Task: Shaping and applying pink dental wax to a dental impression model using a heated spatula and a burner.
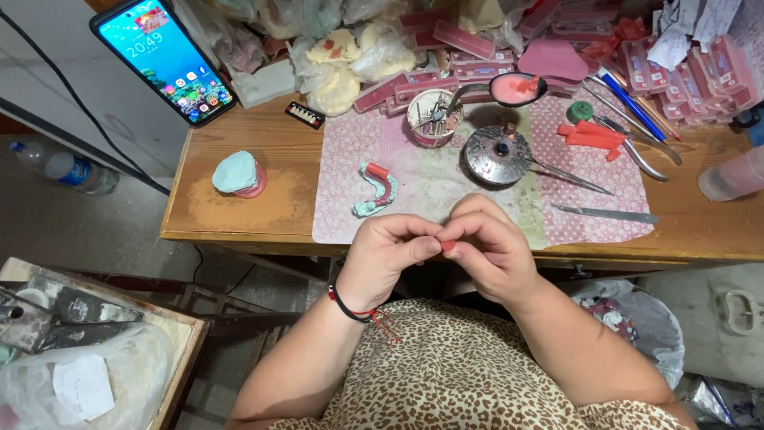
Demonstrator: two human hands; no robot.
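From the head camera, looking down, both hands meet just in front of the near edge of the wooden tabletop (239,215). The left hand (386,255) and the right hand (489,247) touch at the fingertips, and between them sits a small piece of pink wax (448,245), pinched tight by thumb and fingers on both sides; only a sliver of it shows. A black and red cord bracelet (350,306) circles the left wrist.

On the tabletop beyond the hands lies a pink patterned mat (358,151). On it rests a curved dental model with a red wax rim (376,189), just ahead of the left hand. Farther back stands a round metal burner (497,155), with tweezers (569,177) beside it and a flat metal blade (605,213) near the right hand. Red wax sticks (590,135) lie by the pliers (637,151). A pale blue and pink cast (237,173) sits apart on bare wood, and a phone (163,56) leans at the back left.
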